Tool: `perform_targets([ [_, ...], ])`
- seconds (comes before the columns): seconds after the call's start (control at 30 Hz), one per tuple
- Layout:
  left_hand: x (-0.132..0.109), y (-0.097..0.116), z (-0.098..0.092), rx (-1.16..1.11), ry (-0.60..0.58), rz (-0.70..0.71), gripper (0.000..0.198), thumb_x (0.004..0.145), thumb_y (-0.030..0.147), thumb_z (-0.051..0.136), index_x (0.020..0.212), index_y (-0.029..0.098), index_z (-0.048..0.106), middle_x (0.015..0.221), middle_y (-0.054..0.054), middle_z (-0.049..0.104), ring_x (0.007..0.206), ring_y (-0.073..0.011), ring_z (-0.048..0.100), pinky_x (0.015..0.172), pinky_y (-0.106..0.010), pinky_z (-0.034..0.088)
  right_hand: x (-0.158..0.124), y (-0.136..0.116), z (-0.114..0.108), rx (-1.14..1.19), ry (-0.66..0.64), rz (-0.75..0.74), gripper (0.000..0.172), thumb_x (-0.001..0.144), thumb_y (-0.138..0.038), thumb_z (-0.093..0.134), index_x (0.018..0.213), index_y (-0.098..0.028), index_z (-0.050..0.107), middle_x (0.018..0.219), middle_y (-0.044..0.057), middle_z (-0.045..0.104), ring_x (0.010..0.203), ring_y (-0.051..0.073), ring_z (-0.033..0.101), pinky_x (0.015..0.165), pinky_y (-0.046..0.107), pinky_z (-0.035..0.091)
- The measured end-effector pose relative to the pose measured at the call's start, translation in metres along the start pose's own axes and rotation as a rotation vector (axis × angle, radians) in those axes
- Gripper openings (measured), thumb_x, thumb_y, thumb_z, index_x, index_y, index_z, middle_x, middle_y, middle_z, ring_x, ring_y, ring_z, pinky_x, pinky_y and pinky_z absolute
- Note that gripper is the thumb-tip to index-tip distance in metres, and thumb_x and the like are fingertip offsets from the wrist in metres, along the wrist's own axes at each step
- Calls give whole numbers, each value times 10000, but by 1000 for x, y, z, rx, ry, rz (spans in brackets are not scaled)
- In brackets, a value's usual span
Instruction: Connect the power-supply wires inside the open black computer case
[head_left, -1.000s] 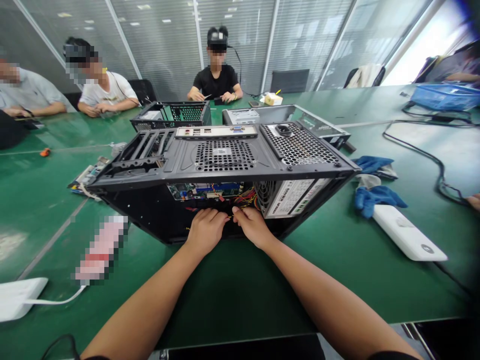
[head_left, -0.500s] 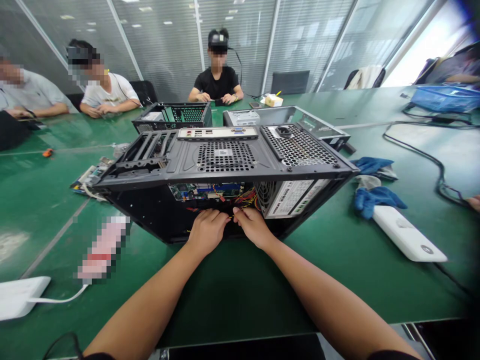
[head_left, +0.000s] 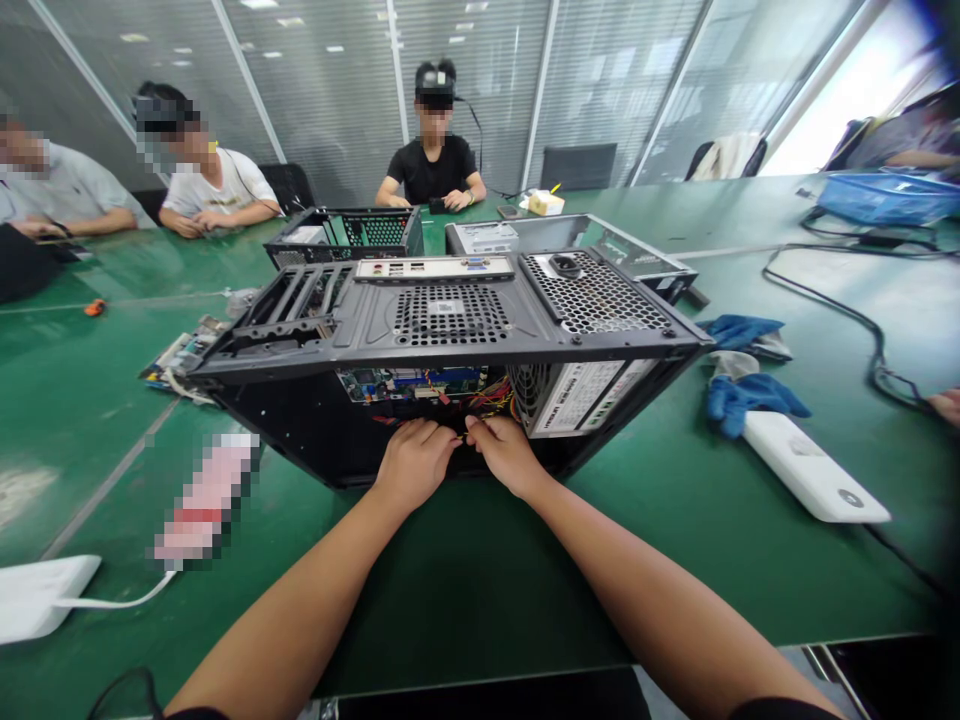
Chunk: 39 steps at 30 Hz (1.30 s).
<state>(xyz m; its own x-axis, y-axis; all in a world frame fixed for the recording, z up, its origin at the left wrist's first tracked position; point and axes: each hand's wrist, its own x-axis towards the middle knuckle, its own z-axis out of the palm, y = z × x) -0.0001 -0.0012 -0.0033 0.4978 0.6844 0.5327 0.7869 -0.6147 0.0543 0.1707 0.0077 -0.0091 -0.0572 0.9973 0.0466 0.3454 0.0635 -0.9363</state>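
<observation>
A black computer case [head_left: 450, 320] lies on its side on the green table [head_left: 465, 570], its open side facing me. Inside I see a motherboard [head_left: 409, 382], a power supply [head_left: 577, 390] at the right and a bundle of red and yellow wires [head_left: 491, 400]. My left hand [head_left: 412, 462] reaches into the opening with curled fingers. Beside it my right hand [head_left: 506, 452] pinches at the wires. The fingertips of both hands are partly hidden in the case's shadow.
Blue cloths [head_left: 750, 392] and a white device [head_left: 814, 470] lie at the right. Another white device [head_left: 37, 595] with a cable sits at the lower left. Two more open cases [head_left: 345, 232] stand behind. Three people sit at the far side. Cables [head_left: 862, 320] run at the right.
Both hands stay in the same place inside the case, with only slight finger movement. The view shifted a little.
</observation>
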Motion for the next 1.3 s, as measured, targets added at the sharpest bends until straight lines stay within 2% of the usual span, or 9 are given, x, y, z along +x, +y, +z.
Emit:
perform_targets([
  [0.47,3,1,0,31,-25,10,247,965,230,447,828,176,646,709,-37,610,703,-183,566,688,-325,433,-2,-4,-2,7,-20,-20,430,869,-506,444,598,-195,566,532,-14,522,535,133,508,554,258,362],
  [0.8,0,0,0,-36,24,-1,238,962,263,469,825,179,645,717,-42,627,724,-182,588,741,-338,474,0,1,0,-6,-7,-37,420,875,-473,464,574,-198,563,516,-17,510,532,141,521,565,267,373],
  [1.0,0,0,2,-120,98,-34,156,942,258,517,874,162,620,761,-43,657,708,-176,605,703,-320,477,0,-1,-1,9,-5,-24,414,872,-470,460,585,-194,574,522,-17,512,538,139,522,558,262,366],
  [1.3,3,0,-2,28,49,4,230,965,256,464,841,176,641,700,-32,635,677,-176,577,671,-315,409,-2,0,-1,74,-19,25,461,879,-537,451,618,-182,588,547,-7,536,528,130,515,553,260,377],
])
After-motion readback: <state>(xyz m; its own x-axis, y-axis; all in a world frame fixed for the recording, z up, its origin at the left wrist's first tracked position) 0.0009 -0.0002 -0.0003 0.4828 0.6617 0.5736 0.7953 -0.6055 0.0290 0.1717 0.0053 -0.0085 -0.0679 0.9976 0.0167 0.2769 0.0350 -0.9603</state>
